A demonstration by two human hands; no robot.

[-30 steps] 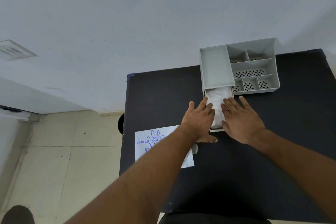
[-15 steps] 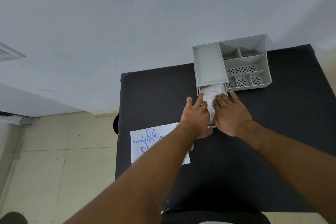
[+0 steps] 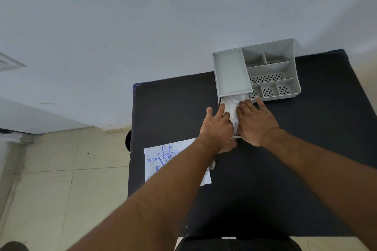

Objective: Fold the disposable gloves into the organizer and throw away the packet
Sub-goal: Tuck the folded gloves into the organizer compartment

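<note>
Gloves point(image 3: 232, 106), a white crumpled wad, lie in the pulled-out drawer point(image 3: 221, 101) at the near left of the grey organizer point(image 3: 289, 67), directly under my fingertips. Neither grip is clenched on anything: my left hand point(image 3: 217, 128) and right hand point(image 3: 256, 123) both lie flat, fingers spread and palms down, pressing on the wad from either side, thumbs toward me.

To do this step well, I judge I should keep the pressure even and push the plastic down below the drawer's rim, so nothing puffs up and snags under the tray above when the drawer slides in. The film looks slippery and springy, so a slow, flat press seems better than poking.

Both forearms reach straight ahead from my body, almost parallel, wrists low over the dark surface point(image 3: 306, 169). My left forearm crosses over the empty packet point(image 3: 159, 161), which lies near the surface's left edge, behind my left grip and not yet thrown away.
</note>
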